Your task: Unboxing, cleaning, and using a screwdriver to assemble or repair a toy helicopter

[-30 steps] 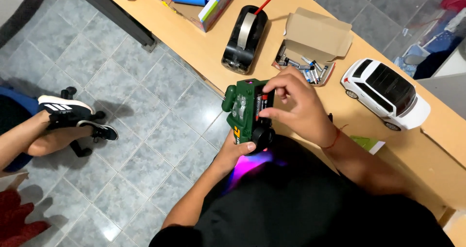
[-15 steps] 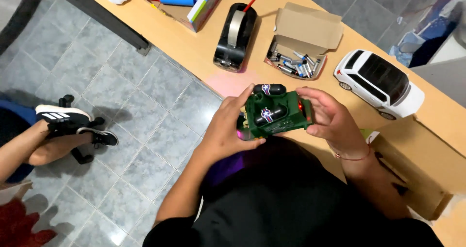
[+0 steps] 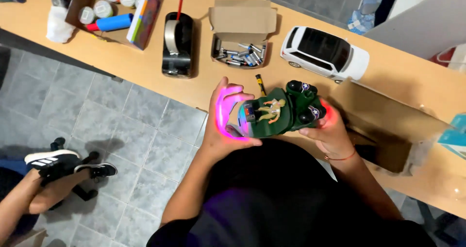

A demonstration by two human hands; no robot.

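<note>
I hold a dark green toy vehicle (image 3: 281,112) with black wheels and a small tan figure on top, over the near edge of the wooden table (image 3: 145,67). My left hand (image 3: 224,125) cups its front end, lit pink and purple by the toy's lights. My right hand (image 3: 330,130) grips the rear end by the wheels, with a red glow on the fingers. A single battery (image 3: 261,85) lies on the table just beyond the toy.
An open cardboard box of batteries (image 3: 240,55), a black tape dispenser (image 3: 176,45), a white toy car (image 3: 324,53), a box with tubes and a blue marker (image 3: 114,9), and a brown cardboard box (image 3: 388,130) sit on the table. Another person's leg and shoe (image 3: 53,164) are at lower left.
The toy has been turned from underside-up to top-up, with the figure showing and coloured lights glowing on my hands. The view has tilted toward the table.
</note>
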